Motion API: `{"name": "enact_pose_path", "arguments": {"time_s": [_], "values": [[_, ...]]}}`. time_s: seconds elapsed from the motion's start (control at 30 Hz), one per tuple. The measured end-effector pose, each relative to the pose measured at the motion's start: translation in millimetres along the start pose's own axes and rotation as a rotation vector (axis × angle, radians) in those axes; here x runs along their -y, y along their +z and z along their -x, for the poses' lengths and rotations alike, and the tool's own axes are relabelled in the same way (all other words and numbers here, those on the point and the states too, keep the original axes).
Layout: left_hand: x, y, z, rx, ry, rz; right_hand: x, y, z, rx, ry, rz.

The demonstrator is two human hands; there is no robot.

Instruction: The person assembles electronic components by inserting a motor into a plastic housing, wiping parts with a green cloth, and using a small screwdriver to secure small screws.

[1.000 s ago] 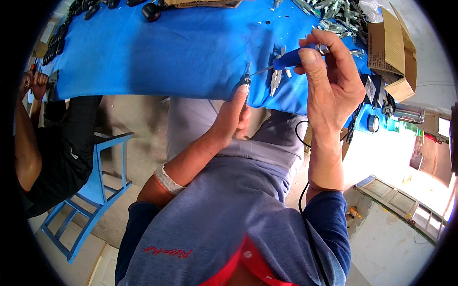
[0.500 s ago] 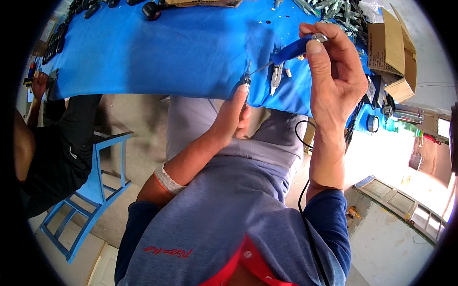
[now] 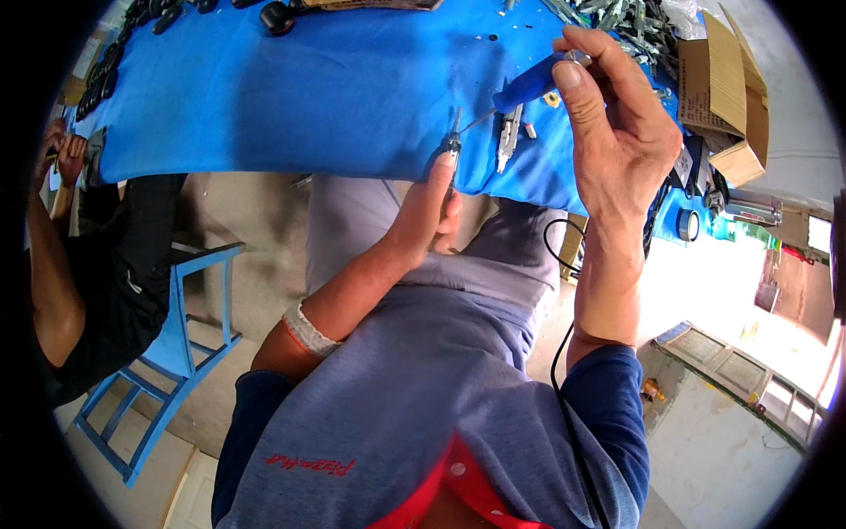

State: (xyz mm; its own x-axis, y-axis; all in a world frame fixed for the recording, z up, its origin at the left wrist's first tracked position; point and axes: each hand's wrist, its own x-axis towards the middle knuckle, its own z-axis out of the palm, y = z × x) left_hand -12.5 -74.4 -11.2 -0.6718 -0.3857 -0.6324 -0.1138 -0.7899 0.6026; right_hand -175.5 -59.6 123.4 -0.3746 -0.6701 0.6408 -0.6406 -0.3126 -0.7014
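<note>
My left hand [image 3: 430,212] is closed around a small dark device with a thin metal shaft [image 3: 456,141] at its top, held at the table's near edge; its exact kind cannot be made out. In my right hand [image 3: 617,132] is a screwdriver [image 3: 526,84] with a blue handle, pinched near its end between thumb and fingers. Its thin blade slants down to the left and meets the device near my left thumb. Under the blue handle, a slim grey metal part [image 3: 508,139] lies on the blue cloth, with a small pale cylinder [image 3: 530,131] beside it.
A heap of grey metal parts [image 3: 608,16] lies at the far right, near an open cardboard box [image 3: 724,101]. Black rounded pieces [image 3: 110,70] line the far left. Another person's hands [image 3: 69,157] work at the left edge, by a blue stool [image 3: 181,335]. A black cable [image 3: 561,397] runs along my right side.
My right hand has shifted slightly up and left with the screwdriver, its fingers turned on the handle end. My left hand barely moves. The other person's second hand has come into view.
</note>
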Motion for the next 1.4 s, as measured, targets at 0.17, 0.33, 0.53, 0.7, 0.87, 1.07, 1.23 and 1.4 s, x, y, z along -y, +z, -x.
{"name": "enact_pose_path", "arguments": {"time_s": [0.17, 0.33, 0.53, 0.7, 0.87, 1.07, 1.23, 1.4], "values": [[-0.3, -0.6, 0.6, 0.015, 0.008, -0.005, 6.0, 2.6, 5.1, 0.030, 0.045, -0.022], [1.4, -1.3, 0.8, 0.019, -0.002, 0.013, 3.5, -7.2, 2.6, 0.160, 0.010, -0.027], [3.0, -2.8, -1.8, 0.017, 0.018, 0.025, 0.0, -29.6, 8.5, 0.194, 0.126, -0.098], [1.8, -4.1, -2.4, 0.009, 0.003, 0.008, 1.3, -51.8, 11.7, 0.232, 0.204, 0.063], [1.7, -7.8, -1.0, 0.034, 0.002, -0.018, -19.3, -75.0, 20.7, -0.044, 0.283, -0.019], [4.8, -5.6, -1.8, 0.025, 0.034, 0.051, -84.8, -72.0, 53.9, -0.288, 0.365, -0.071], [5.7, 0.2, -0.6, -0.004, 0.046, 0.084, -115.2, -57.7, 80.9, -0.235, 0.453, 0.193], [8.3, -4.2, 1.7, 0.036, 0.079, 0.105, -119.1, -56.7, 88.3, -0.106, 0.388, 0.431]]}}
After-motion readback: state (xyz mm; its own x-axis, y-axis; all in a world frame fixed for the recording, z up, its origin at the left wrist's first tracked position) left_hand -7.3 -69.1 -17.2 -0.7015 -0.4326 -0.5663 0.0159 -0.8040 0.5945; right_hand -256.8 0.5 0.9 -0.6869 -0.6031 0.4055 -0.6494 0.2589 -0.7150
